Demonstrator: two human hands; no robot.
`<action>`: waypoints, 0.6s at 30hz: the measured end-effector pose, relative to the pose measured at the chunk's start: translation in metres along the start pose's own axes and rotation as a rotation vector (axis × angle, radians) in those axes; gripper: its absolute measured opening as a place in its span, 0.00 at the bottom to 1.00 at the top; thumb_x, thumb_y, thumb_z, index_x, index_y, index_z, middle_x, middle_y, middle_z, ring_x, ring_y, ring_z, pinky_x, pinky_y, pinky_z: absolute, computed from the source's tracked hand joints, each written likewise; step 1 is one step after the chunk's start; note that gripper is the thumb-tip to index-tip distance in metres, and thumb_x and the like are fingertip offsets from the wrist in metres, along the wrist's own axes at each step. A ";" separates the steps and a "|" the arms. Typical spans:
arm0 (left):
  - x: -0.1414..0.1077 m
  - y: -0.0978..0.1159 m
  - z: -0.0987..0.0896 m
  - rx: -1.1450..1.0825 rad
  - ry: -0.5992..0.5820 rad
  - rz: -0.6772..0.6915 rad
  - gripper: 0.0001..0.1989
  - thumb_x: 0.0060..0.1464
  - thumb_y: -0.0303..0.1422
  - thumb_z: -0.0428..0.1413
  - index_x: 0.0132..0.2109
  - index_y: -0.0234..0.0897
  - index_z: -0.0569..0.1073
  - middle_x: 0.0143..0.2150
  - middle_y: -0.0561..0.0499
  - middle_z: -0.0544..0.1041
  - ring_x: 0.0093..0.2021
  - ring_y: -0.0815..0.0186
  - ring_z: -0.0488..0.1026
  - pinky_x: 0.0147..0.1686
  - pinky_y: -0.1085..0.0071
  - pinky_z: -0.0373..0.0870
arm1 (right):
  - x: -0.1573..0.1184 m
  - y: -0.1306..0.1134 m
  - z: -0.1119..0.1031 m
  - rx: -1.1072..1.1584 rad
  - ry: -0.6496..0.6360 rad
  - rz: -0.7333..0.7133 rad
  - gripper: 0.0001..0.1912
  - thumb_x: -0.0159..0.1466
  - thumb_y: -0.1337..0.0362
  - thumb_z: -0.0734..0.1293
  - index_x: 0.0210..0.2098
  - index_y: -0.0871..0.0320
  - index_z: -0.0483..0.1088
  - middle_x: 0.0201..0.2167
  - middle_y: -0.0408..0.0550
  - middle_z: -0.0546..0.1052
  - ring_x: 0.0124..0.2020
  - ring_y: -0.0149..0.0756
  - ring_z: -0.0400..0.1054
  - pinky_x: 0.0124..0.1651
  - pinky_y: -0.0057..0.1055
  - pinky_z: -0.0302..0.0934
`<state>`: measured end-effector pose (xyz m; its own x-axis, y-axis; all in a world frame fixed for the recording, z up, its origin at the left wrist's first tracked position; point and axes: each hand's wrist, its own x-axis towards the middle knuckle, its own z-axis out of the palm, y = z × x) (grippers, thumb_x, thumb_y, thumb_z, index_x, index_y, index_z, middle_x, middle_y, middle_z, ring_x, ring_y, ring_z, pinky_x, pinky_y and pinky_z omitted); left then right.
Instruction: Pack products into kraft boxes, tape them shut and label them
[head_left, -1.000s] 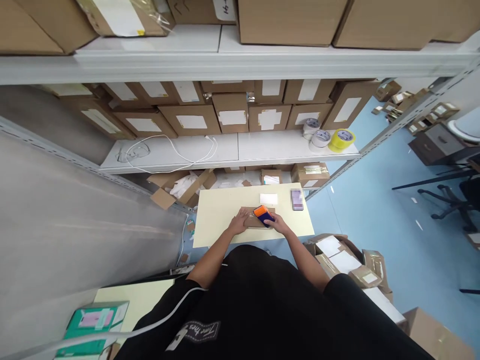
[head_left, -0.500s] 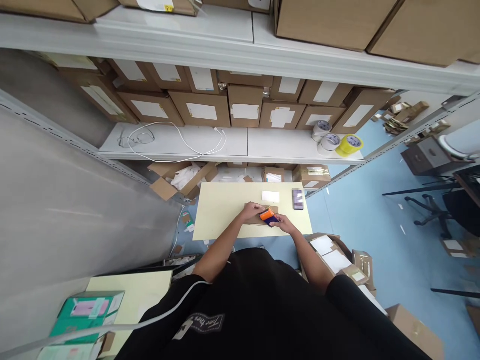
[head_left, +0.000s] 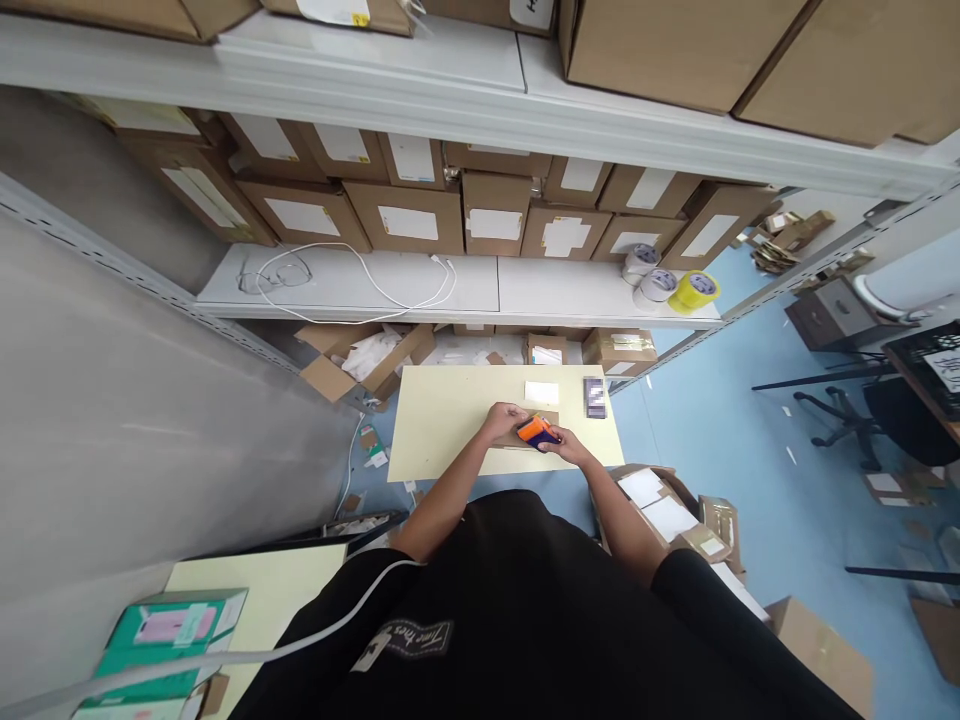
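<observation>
My right hand [head_left: 566,446] is closed around a small handheld tool [head_left: 537,432], orange at one end and dark blue-purple at the other. The tool is tilted over a flat brown cardboard box [head_left: 504,441] on the pale yellow table [head_left: 435,420]. At the box's left end lies my left hand [head_left: 504,421], its fingers bent over the cardboard and their tips close to the tool's orange end. Whether those fingertips touch the tool is too small to tell. A white paper slip [head_left: 541,392] lies just behind the box, and a phone [head_left: 595,398] sits to its right.
Above the table, a shelf [head_left: 525,282] holds tape rolls [head_left: 694,290], a white cable [head_left: 360,262] and labelled boxes [head_left: 409,222]. An open carton [head_left: 337,378] stands to the left. Boxes [head_left: 667,515] crowd the right side. A white cord [head_left: 322,640] crosses my left arm.
The view has shifted slightly. The orange tool has turned a little and sits slightly further left over the box. Both hands stay in nearly the same place.
</observation>
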<state>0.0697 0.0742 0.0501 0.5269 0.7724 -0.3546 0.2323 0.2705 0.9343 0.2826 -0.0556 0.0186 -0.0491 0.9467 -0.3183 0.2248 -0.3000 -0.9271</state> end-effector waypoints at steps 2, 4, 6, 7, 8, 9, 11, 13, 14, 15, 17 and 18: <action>0.000 0.001 0.002 0.012 0.058 0.006 0.08 0.48 0.35 0.69 0.32 0.35 0.82 0.35 0.46 0.85 0.38 0.60 0.80 0.45 0.66 0.76 | 0.000 0.000 0.003 -0.068 0.068 -0.008 0.27 0.57 0.38 0.72 0.38 0.56 0.75 0.32 0.43 0.76 0.36 0.39 0.68 0.41 0.34 0.63; -0.002 0.000 0.004 0.016 0.113 0.006 0.07 0.49 0.35 0.67 0.31 0.35 0.81 0.34 0.46 0.84 0.37 0.61 0.80 0.43 0.66 0.76 | 0.001 -0.001 0.007 -0.120 0.150 -0.012 0.27 0.61 0.36 0.68 0.37 0.56 0.75 0.30 0.44 0.75 0.35 0.39 0.68 0.39 0.33 0.63; -0.004 0.000 0.006 0.014 0.159 0.005 0.06 0.51 0.34 0.66 0.32 0.35 0.81 0.33 0.47 0.84 0.35 0.62 0.79 0.41 0.67 0.75 | 0.002 -0.002 0.010 -0.161 0.215 -0.017 0.28 0.62 0.36 0.67 0.37 0.56 0.75 0.29 0.44 0.75 0.34 0.38 0.68 0.38 0.32 0.62; -0.005 0.000 0.006 0.013 0.180 0.006 0.06 0.52 0.34 0.65 0.32 0.35 0.81 0.32 0.47 0.83 0.34 0.63 0.79 0.40 0.68 0.75 | 0.002 -0.003 0.011 -0.184 0.235 -0.018 0.29 0.62 0.35 0.67 0.37 0.56 0.76 0.29 0.44 0.75 0.33 0.38 0.68 0.37 0.32 0.62; -0.005 0.000 0.005 0.012 0.202 0.007 0.05 0.52 0.33 0.64 0.32 0.35 0.81 0.32 0.47 0.83 0.34 0.63 0.79 0.39 0.68 0.75 | 0.003 -0.005 0.010 -0.209 0.245 -0.017 0.29 0.61 0.35 0.67 0.37 0.56 0.76 0.28 0.44 0.76 0.33 0.39 0.68 0.36 0.32 0.62; -0.005 0.000 0.003 0.011 0.222 0.008 0.05 0.52 0.32 0.63 0.33 0.35 0.81 0.32 0.47 0.83 0.33 0.64 0.79 0.39 0.68 0.75 | 0.004 -0.007 0.009 -0.237 0.247 -0.014 0.29 0.61 0.35 0.67 0.36 0.56 0.76 0.28 0.44 0.76 0.33 0.39 0.68 0.36 0.31 0.61; -0.005 0.001 -0.008 0.010 0.264 0.010 0.05 0.52 0.31 0.61 0.33 0.35 0.81 0.33 0.47 0.84 0.32 0.65 0.78 0.38 0.68 0.75 | 0.005 -0.011 0.002 -0.299 0.234 -0.004 0.29 0.61 0.34 0.68 0.35 0.55 0.77 0.28 0.43 0.77 0.32 0.39 0.68 0.35 0.31 0.60; -0.004 0.001 -0.025 0.009 0.315 0.013 0.05 0.52 0.30 0.60 0.33 0.35 0.81 0.34 0.47 0.84 0.33 0.65 0.79 0.40 0.68 0.75 | 0.005 -0.014 -0.008 -0.362 0.218 0.010 0.28 0.60 0.34 0.68 0.33 0.55 0.76 0.27 0.44 0.77 0.31 0.38 0.68 0.34 0.31 0.59; -0.004 0.001 -0.036 0.008 0.344 0.013 0.06 0.51 0.30 0.60 0.33 0.36 0.82 0.34 0.48 0.84 0.35 0.65 0.79 0.42 0.68 0.75 | 0.005 -0.014 -0.014 -0.392 0.214 0.018 0.29 0.60 0.34 0.68 0.31 0.55 0.76 0.26 0.44 0.77 0.30 0.38 0.68 0.34 0.31 0.58; -0.005 0.000 -0.048 0.006 0.374 0.011 0.06 0.51 0.31 0.59 0.33 0.36 0.82 0.35 0.48 0.84 0.36 0.64 0.79 0.43 0.68 0.75 | 0.006 -0.015 -0.019 -0.421 0.212 0.026 0.29 0.60 0.33 0.69 0.30 0.55 0.76 0.25 0.44 0.76 0.29 0.38 0.67 0.33 0.31 0.58; -0.006 -0.005 -0.069 -0.001 0.421 -0.010 0.06 0.51 0.32 0.59 0.33 0.36 0.82 0.34 0.48 0.84 0.37 0.64 0.79 0.44 0.68 0.75 | 0.007 -0.016 -0.026 -0.471 0.213 0.030 0.30 0.59 0.33 0.69 0.28 0.55 0.76 0.24 0.44 0.76 0.28 0.38 0.67 0.32 0.31 0.56; -0.008 -0.009 -0.078 -0.006 0.437 -0.027 0.06 0.50 0.32 0.59 0.33 0.36 0.82 0.33 0.48 0.84 0.37 0.64 0.79 0.44 0.68 0.75 | 0.009 -0.016 -0.027 -0.489 0.213 0.024 0.30 0.59 0.32 0.69 0.28 0.55 0.76 0.24 0.44 0.77 0.28 0.38 0.67 0.32 0.31 0.56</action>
<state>-0.0005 0.1103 0.0475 0.1249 0.9351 -0.3315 0.2359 0.2965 0.9254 0.3049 -0.0394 0.0365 0.1490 0.9583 -0.2437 0.6531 -0.2805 -0.7035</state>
